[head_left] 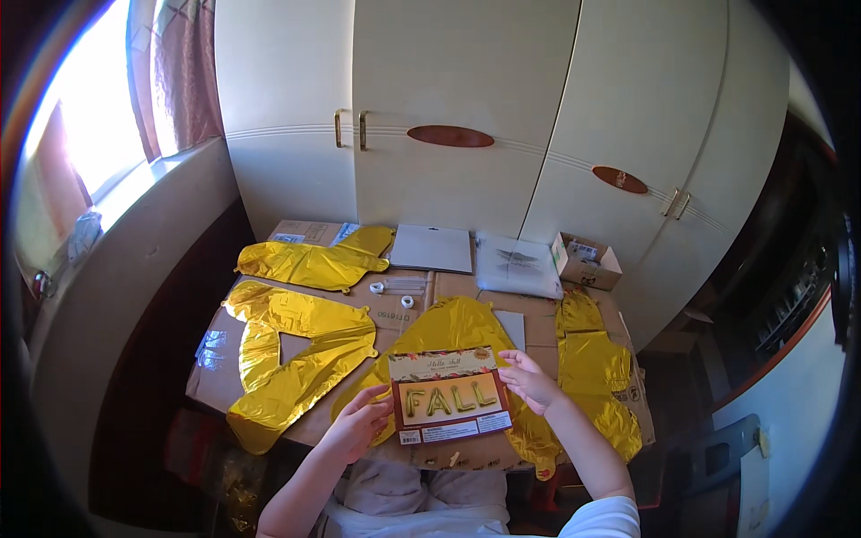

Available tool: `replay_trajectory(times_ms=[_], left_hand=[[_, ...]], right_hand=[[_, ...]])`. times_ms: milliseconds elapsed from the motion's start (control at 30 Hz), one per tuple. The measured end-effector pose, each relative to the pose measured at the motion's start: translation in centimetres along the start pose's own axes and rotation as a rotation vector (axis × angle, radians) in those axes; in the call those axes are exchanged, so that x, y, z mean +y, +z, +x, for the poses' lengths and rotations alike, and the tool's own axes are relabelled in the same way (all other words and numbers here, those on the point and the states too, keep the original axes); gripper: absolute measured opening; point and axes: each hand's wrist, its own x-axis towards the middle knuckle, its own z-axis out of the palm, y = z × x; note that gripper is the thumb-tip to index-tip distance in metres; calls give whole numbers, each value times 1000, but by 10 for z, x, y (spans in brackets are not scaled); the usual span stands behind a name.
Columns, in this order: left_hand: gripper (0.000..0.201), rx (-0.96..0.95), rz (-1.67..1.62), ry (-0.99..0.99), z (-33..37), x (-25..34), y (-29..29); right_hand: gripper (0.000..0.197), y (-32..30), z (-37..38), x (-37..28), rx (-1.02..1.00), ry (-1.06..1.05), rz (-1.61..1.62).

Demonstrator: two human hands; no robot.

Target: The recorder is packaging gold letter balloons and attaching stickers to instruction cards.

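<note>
A printed balloon package card (446,394) is held up in front of me above the near part of the table. It has a patterned top band and a picture of gold balloons on a dark red ground. My left hand (363,421) grips its left edge, with the thumb and fingers at the side. At the upper right edge my right hand (531,383) pinches the card. Behind and below it lies a flat gold foil balloon (459,325), partly hidden by the card and my right arm. Another flat gold balloon (305,345) lies to the left, beyond my left hand.
More flat foil balloons lie at the far left (309,262) and right (592,363) on the cardboard-covered table. Two small white rolls (407,302), a white pad (432,248), a clear plastic packet (517,266) and an open small box (587,260) sit toward the back, before cream cabinets (457,72).
</note>
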Motion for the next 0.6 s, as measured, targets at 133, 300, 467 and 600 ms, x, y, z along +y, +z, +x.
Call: replay_trajectory(times_ms=[133, 300, 467, 600], left_hand=[[39, 21, 41, -8, 3, 0, -1], [38, 27, -4, 29, 3, 2, -1], [39, -19, -185, 68, 13, -5, -4], [37, 64, -79, 48, 24, -9, 3]], right_hand=[[47, 0, 1, 0, -1, 16, -19], [46, -10, 6, 9, -31, 32, 7], [47, -2, 0, 2, -4, 47, 16], [47, -1, -3, 0, -3, 53, 40]])
